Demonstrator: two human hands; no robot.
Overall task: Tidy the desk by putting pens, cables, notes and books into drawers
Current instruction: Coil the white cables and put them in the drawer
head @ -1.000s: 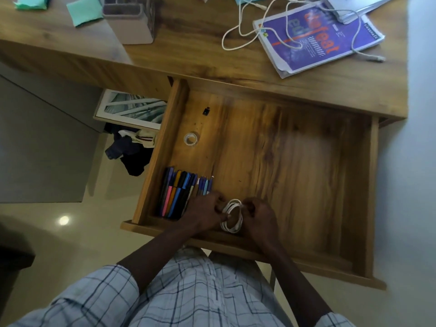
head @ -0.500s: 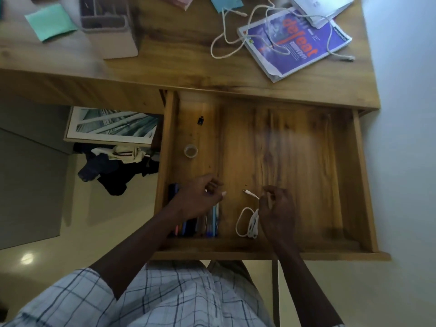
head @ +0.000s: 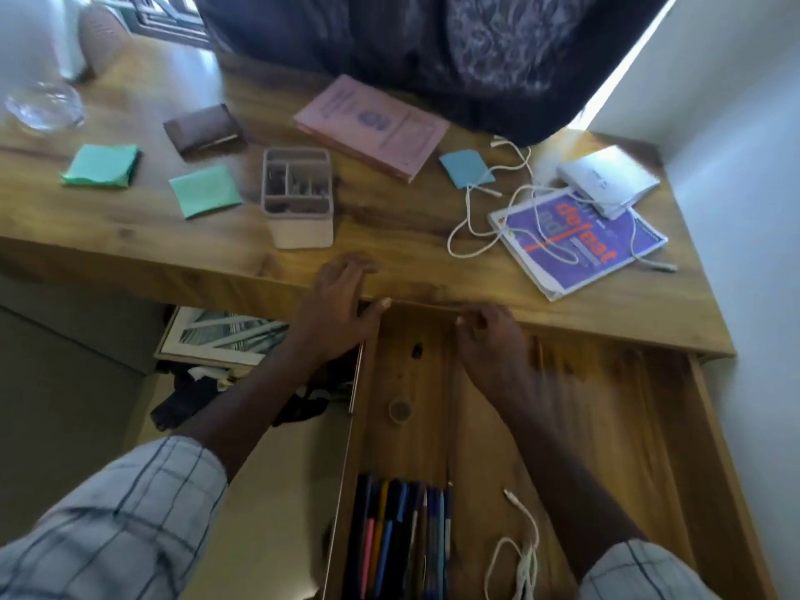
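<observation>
Hovering where, that left hand (head: 342,305)?

Just past the back left corner of the open wooden drawer (head: 606,426). The forearm is stretched forward, the palm is down over the front edge of the wooden desk (head: 389,218), and the fingers are straight and slightly spread. The thumb points toward the drawer. It holds nothing.

And the right hand (head: 489,339)?

Over the drawer's back end, close to the desk edge. Its fingers are loosely curled and blurred, and nothing shows in them.

What is put away?

A row of coloured pens (head: 402,539) lies in the drawer's near left part, along its left wall. Just right of them in the drawer lies a coiled white cable (head: 519,552) with one plug end free.

What is outside the drawer?

Beyond its back edge, a loose white cable (head: 472,227) is draped across a purple paperback book (head: 580,244). A small blue paper note (head: 465,168) and a pink book (head: 372,125) lie farther back. A beige plastic pen holder (head: 298,197) stands beyond the back left corner. Well left of the drawer lie a nearer green paper note (head: 204,190) and a farther green paper note (head: 101,164).
</observation>
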